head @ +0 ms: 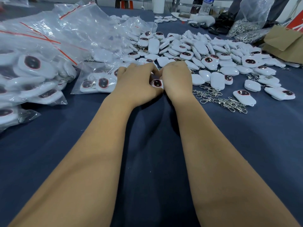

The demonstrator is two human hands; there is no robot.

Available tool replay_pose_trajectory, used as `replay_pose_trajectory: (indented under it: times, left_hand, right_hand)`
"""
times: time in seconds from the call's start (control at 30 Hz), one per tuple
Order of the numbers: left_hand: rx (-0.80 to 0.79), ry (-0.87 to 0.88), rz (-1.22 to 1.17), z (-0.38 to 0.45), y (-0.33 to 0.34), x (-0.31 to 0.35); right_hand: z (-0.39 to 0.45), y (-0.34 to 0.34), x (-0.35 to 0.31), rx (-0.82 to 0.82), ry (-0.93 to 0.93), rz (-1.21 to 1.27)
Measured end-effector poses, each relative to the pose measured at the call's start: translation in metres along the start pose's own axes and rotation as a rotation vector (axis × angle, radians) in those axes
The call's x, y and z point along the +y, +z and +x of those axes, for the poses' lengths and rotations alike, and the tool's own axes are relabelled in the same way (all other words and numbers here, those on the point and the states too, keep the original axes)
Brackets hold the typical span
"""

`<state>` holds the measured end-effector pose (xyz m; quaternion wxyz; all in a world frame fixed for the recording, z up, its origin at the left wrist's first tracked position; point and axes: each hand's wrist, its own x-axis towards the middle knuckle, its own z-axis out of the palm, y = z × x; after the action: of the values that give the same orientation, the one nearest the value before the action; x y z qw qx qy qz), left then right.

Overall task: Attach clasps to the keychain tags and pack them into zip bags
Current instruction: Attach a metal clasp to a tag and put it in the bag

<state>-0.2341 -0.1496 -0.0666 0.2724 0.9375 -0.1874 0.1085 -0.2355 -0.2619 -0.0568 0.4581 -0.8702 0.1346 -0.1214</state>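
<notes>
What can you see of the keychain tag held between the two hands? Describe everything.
The keychain tag is a small white, glossy plastic-looking piece with a dark oval panel rimmed in red facing up. Only part shows: the left hand and right hand grip it from both sides, above the dark blue cloth. Any clasp is hidden.

fingertips of left hand (136, 82) and right hand (176, 79) curled out of sight, backs toward camera. held tag (157, 83) mostly covered between palms; clasp on it, if any, hidden. both elbows cut off at bottom edge. filled zip bags (29, 71) cut off at left edge, contents blurred behind plastic. bottle (207, 4) cut at top edge, label unreadable. cardboard (285, 45) cut at right edge.
</notes>
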Motion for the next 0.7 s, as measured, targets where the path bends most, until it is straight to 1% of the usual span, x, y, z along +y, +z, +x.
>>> replay_pose_trajectory:
  times: [0.1,0.23,0.33,0.4,0.47,0.53,0.6,0.7]
  left_hand:
    - [0.046,0.005,-0.028,0.0008,0.0025,-0.0015]
    - [0.15,-0.028,-0.078,0.0028,0.0055,-0.003]
    - [0.158,-0.059,-0.054,0.0041,0.0065,-0.0039]
    - [0.161,-0.064,-0.042,0.0043,0.0078,-0.0027]
    - [0.186,-0.081,-0.072,0.0044,0.0069,-0.0007]
    - [0.204,-0.115,-0.16,0.0038,0.0049,0.0023]
    - [0.215,-0.159,-0.299,0.0032,0.0026,0.0043]
    - [0.237,-0.196,-0.406,0.0027,0.0014,0.0037]
  right_hand:
    - [-0.0056,0.0001,-0.0019,-0.042,-0.021,0.054]
    - [-0.0064,0.001,-0.0025,-0.082,-0.105,0.068]
    - [-0.0032,0.0015,0.0004,-0.107,-0.131,0.07]
    - [-0.003,0.0014,0.0031,-0.123,-0.131,0.173]
    - [-0.005,0.0019,0.0028,-0.103,-0.136,0.27]
    - [-0.0065,0.0033,0.0009,-0.1,-0.116,0.391]
    - [-0.005,0.0055,-0.0003,-0.115,-0.065,0.517]
    - [-0.0035,0.007,-0.0007,-0.136,-0.003,0.596]
